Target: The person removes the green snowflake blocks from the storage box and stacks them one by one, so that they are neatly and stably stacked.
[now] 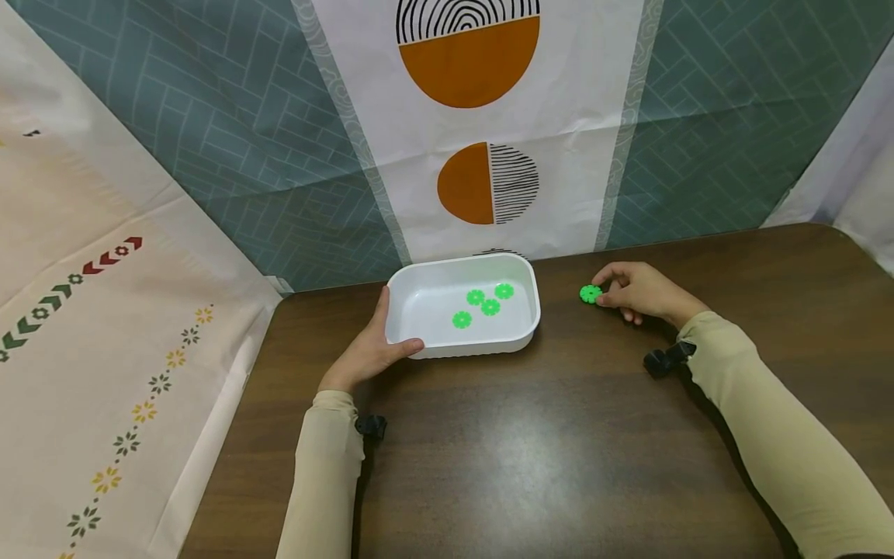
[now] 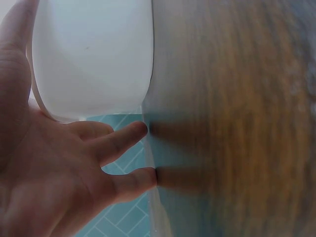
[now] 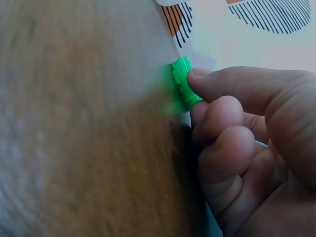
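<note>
My left hand holds the left end of a white rectangular plastic tray, its thumb at the front rim and the other fingers around the side. In the left wrist view, two fingertips of that hand come down at the tabletop beside the tray wall. Several flat green notched discs lie in the tray, apart from one another. To the right of the tray, my right hand pinches a green notched disc between thumb and finger, close over the table. Its remaining fingers are curled in.
Everything stands on a dark brown wooden table. Behind its far edge hangs a patterned cloth, close to the tray's back. Another white printed cloth hangs along the left side.
</note>
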`<state>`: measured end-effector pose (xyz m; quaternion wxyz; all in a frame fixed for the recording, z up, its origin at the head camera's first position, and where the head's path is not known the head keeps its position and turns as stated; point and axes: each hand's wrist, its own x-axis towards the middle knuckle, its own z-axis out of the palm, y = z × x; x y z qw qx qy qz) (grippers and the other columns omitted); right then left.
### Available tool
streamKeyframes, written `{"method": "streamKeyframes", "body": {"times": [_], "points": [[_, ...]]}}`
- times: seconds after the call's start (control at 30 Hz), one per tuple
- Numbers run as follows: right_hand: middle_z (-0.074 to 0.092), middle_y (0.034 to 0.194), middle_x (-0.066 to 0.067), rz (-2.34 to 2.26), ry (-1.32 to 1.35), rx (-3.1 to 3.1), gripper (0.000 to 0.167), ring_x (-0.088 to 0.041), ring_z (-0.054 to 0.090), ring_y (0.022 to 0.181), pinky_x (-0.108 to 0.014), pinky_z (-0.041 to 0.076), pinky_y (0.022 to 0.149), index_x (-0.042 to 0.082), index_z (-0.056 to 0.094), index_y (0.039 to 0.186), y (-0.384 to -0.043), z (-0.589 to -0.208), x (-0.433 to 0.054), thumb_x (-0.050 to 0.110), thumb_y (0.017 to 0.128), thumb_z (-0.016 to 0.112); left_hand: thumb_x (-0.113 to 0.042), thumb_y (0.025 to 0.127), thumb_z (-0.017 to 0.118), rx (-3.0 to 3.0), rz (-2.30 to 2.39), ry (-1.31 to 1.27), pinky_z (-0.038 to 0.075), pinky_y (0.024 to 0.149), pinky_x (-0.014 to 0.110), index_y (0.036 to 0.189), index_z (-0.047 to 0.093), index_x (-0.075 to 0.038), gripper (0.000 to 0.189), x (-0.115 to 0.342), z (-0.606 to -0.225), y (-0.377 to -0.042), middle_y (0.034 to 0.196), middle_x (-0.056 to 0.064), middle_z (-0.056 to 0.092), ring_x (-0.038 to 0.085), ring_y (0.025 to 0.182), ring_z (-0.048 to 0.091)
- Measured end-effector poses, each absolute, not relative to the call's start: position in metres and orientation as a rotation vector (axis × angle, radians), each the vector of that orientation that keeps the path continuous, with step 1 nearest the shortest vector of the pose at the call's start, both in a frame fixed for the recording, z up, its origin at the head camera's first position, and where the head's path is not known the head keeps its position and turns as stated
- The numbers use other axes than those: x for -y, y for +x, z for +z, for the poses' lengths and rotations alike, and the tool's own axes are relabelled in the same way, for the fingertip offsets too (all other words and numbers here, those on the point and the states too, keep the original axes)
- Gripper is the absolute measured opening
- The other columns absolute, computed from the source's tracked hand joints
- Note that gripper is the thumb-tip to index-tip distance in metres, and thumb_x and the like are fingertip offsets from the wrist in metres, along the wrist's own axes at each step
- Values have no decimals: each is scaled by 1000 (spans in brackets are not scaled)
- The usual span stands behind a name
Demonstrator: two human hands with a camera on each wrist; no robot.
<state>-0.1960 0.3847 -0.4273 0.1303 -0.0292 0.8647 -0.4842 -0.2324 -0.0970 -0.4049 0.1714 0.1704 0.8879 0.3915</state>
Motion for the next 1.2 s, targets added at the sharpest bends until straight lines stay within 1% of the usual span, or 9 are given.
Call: {"method": "streamKeyframes", "body": {"times": [0.47,0.6,0.83,1.2], "points": [[56,70,-12,-1412,-79,-2504,37,-22,53,49,-33,47,44,1,57,127,-198,-426,-384,14,95,72,-52,84,79,-2520,1117,479,23,116,53,161,-16,-28,124,98,-405,-232,168,7,1,33,145,27],[55,70,-13,-1420,-84,-2503,35,-22,53,49,-33,47,44,1,58,125,-197,-425,-384,13,95,72,-55,83,78,-2519,1114,473,23,116,53,161,-15,-27,124,98,-405,-232,168,6,1,33,146,27],[55,69,-14,-1432,-80,-2501,33,-22,53,49,-33,47,44,0,59,123,-197,-426,-385,10,95,71,-54,83,79,-2516,1110,470,22,116,53,161,-16,-29,124,97,-405,-232,168,6,0,33,146,25],[55,70,-13,-1443,-69,-2486,37,-22,53,50,-33,47,44,1,57,127,-198,-429,-387,12,95,72,-54,83,79,-2519,1103,473,23,116,53,161,-16,-27,125,96,-404,-232,168,9,2,34,145,27]]}}
